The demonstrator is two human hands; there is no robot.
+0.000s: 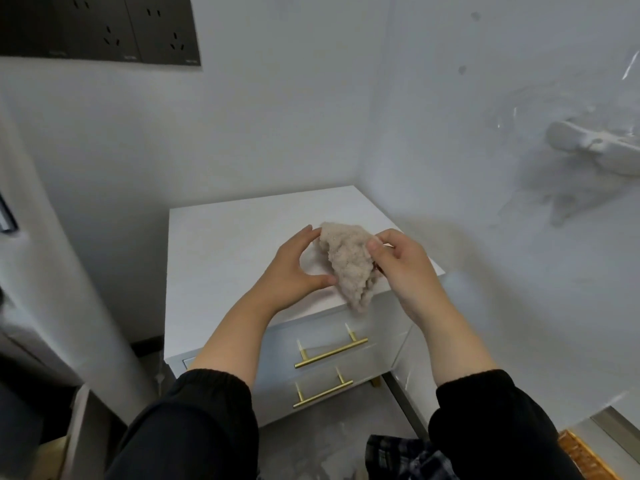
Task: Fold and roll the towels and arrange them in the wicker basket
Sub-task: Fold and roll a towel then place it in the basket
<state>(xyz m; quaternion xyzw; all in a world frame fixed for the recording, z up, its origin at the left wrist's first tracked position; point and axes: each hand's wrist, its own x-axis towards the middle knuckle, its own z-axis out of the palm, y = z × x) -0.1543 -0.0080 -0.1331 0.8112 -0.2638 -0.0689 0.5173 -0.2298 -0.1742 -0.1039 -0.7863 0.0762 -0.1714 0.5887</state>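
Nearest the camera, two dark sleeves (194, 427) frame a checked cloth (408, 459), which lies low between them. A woven brown edge (585, 459) shows far below and to the right of the fingers; only that strip of it is visible.

Below the fingers are two brass drawer handles (330, 353) on the front of a white table (225, 244).

The left hand (294, 268) is spread wide. Its fingers (304, 233) touch the upper left corner of the towel (346, 265) and its thumb presses the towel's lower left side, so the cloth is held between them. The right hand (405, 271) pinches the towel's upper right corner, with the thumb on the near side and curled fingers behind.

The towel is beige, fluffy and bunched. It hangs between the two hands over the table's front edge, and its lowest tip dips below both thumbs. Whether it touches the tabletop cannot be told.

Beyond the fingers is a pale wall corner. Dark sockets (104, 29) sit high to their left, and a white wall fitting (595, 143) sits up to their right.
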